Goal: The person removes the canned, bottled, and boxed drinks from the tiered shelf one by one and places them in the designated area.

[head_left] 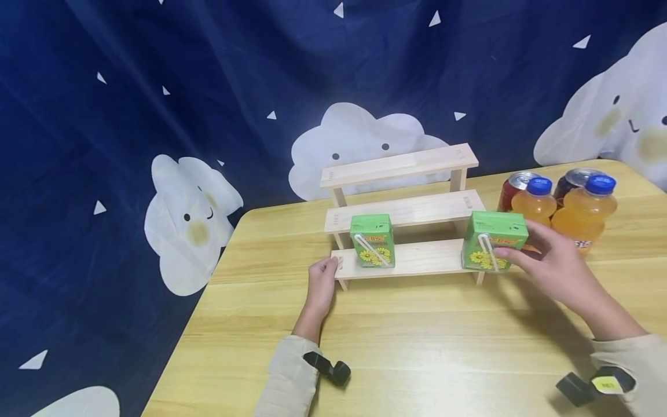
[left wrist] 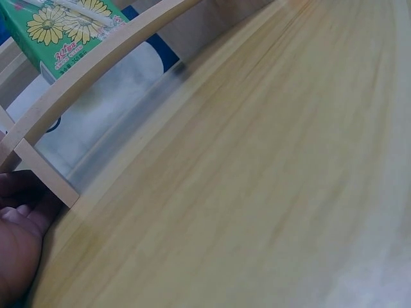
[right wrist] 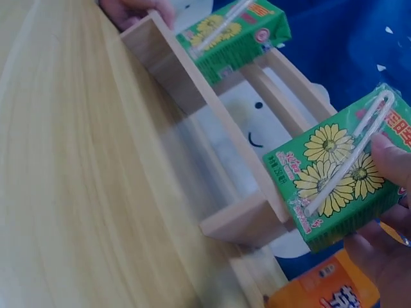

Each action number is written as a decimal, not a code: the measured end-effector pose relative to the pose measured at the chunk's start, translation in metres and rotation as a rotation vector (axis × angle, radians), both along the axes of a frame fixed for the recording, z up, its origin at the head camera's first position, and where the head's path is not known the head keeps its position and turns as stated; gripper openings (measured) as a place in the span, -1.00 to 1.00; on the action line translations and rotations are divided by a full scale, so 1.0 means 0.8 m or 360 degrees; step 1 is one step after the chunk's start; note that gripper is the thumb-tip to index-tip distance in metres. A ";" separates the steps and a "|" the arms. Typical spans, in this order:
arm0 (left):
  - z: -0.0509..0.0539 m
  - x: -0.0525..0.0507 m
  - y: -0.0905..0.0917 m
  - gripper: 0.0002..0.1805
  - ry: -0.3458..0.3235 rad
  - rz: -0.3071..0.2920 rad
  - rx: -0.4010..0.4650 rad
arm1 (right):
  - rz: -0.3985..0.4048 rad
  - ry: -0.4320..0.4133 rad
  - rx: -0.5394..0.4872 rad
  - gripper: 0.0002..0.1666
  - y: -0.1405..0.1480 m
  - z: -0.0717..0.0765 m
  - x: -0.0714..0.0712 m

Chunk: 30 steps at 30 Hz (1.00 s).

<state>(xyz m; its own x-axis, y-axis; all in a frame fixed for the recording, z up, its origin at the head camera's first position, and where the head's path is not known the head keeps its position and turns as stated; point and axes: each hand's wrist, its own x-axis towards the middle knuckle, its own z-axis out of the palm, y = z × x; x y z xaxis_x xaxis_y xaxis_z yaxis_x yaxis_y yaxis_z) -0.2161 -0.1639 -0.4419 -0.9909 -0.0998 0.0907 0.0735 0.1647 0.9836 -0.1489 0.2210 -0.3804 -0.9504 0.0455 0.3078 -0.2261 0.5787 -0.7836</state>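
A three-step wooden shelf stands on the table. My left hand grips the left end of its lowest step, thumb on top; in the left wrist view the fingers are partly hidden under the board. One green drink carton with a white straw stands upright near the left of that step. At the right end, my right hand holds a second green drink carton between thumb and fingers. This carton's base is at the step's right end; whether its full weight rests there I cannot tell.
Right of the shelf stand two orange drink bottles with blue caps and two cans behind them. Wooden tabletop spreads in front. A dark blue curtain with clouds hangs behind the table.
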 end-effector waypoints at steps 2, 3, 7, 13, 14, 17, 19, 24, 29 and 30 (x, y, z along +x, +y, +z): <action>0.000 0.000 0.000 -0.64 0.0000 -0.0004 0.0001 | -0.0032 0.0008 0.0028 -0.35 0.007 0.001 0.002; 0.000 0.000 0.000 -0.65 -0.0002 -0.0004 0.0004 | -0.0052 0.0010 0.0041 -0.37 0.010 0.001 0.002; -0.001 0.001 -0.001 -0.65 -0.0005 -0.0004 0.0010 | -0.0120 0.0025 0.0022 -0.41 0.025 0.001 0.002; 0.001 0.003 -0.002 -0.65 0.0007 0.0000 -0.0016 | -0.0189 0.0023 0.0026 -0.40 0.042 -0.002 -0.001; 0.001 0.003 -0.002 -0.65 0.0006 0.0001 -0.0015 | -0.0192 0.0017 0.0026 -0.39 0.045 -0.003 -0.001; 0.000 0.002 -0.001 -0.66 -0.0002 0.0001 0.0003 | -0.0206 -0.0009 0.0027 -0.36 0.054 -0.006 0.000; -0.001 0.002 0.000 -0.67 -0.0008 0.0004 0.0013 | -0.0198 -0.0023 0.0013 -0.36 0.061 -0.009 0.001; -0.001 0.000 -0.001 -0.66 -0.0026 -0.0008 -0.0003 | -0.0158 -0.0054 0.0079 -0.39 0.068 -0.015 0.000; 0.006 0.000 -0.002 -0.66 -0.0058 -0.0042 0.0007 | -0.0129 -0.0108 0.0171 -0.32 0.070 -0.023 -0.002; 0.008 0.001 -0.002 -0.66 -0.0061 -0.0046 0.0009 | -0.0123 -0.0121 0.0187 -0.31 0.071 -0.025 -0.002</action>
